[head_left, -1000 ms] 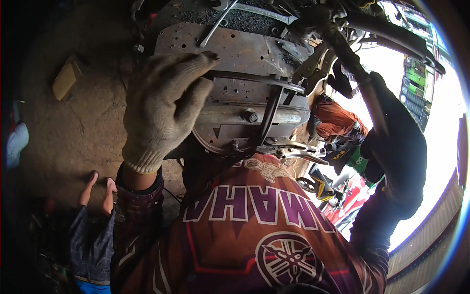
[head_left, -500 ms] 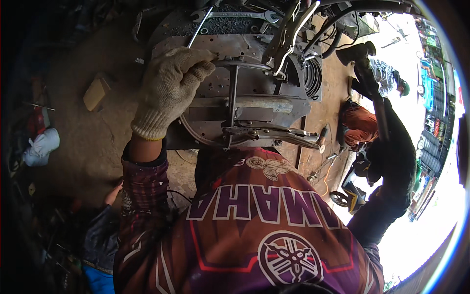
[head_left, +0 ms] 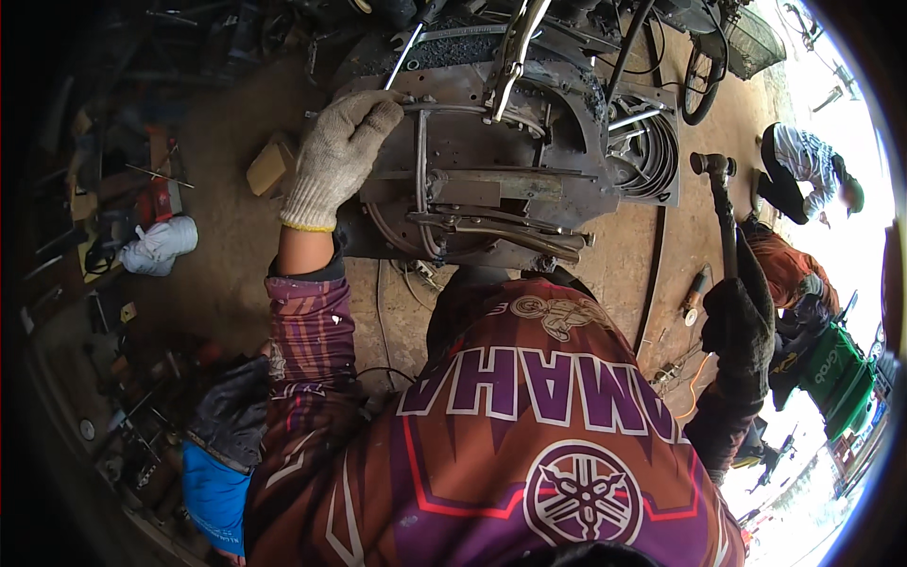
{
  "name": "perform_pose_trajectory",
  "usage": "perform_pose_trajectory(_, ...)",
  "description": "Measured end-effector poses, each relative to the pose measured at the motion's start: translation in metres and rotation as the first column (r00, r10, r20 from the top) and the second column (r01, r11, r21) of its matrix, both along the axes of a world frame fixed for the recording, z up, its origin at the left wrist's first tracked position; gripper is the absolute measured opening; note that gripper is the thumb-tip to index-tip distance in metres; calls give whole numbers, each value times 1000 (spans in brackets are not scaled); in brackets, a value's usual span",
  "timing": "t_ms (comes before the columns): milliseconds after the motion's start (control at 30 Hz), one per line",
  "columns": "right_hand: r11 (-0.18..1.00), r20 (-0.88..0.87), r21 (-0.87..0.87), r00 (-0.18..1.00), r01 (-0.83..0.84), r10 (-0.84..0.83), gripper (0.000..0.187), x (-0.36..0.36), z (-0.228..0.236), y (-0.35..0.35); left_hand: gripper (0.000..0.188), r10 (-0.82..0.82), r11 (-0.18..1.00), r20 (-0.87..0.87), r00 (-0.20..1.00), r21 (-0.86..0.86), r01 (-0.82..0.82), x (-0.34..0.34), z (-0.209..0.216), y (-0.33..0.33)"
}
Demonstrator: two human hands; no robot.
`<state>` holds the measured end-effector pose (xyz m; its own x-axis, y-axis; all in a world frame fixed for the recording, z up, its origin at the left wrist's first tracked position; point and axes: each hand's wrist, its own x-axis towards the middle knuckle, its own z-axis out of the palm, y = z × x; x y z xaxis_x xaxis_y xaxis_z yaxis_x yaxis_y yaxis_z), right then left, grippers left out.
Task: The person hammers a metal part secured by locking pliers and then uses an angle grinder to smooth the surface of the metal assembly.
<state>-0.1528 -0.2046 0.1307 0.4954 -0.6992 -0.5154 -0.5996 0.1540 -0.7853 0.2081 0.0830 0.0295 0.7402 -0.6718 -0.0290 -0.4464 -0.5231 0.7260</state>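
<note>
My left hand [head_left: 340, 156], in a cream knit glove, is closed around the left end of a bent metal rod [head_left: 420, 156] on a dark steel plate [head_left: 453, 85]. Its fingertips are partly hidden. My right hand [head_left: 739, 317], in a dark glove, grips a hammer [head_left: 726, 213], head raised, well to the right of the plate. Locking pliers [head_left: 512, 66] clamp the work at its far side. A second pair of locking pliers [head_left: 515, 231] lies along the near side. Flat metal bar [head_left: 501, 184] spans the plate between them.
A spanner [head_left: 463, 33] lies at the plate's far edge. Coiled metal [head_left: 647, 156] sits on its right. An angle grinder [head_left: 697, 295] and orange cable lie on the floor. Two people [head_left: 803, 175] crouch or bend at the right. A cardboard piece [head_left: 271, 168] is at the left.
My view has shifted, so the bench sits differently in the picture. The hammer and right hand now appear lower, the hammer's head farther from the plate. My left hand stays at the rod.
</note>
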Motion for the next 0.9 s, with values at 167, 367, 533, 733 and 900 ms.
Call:
perform_pose_trajectory(167,997,261,54,965,-56,40,67,3,7,28,31,-17,1000,-10,1000,-14,17,6,1,-1)
perform_pose_trajectory(367,915,202,376,977,-148,75,74,71,60,101,28,-208,975,-11,978,-81,207,24,-12,3)
perform_pose_trajectory(533,871,214,446,969,-207,121,66,95,38,142,28,-256,956,-45,966,-162,246,22,-15,2)
perform_pose_trajectory(733,911,211,393,977,-123,41,64,115,21,188,28,-231,962,-50,972,-161,221,22,-16,-1)
perform_pose_trajectory(900,903,194,417,981,-98,17,63,119,24,201,26,-225,964,10,974,-143,224,21,-14,-2)
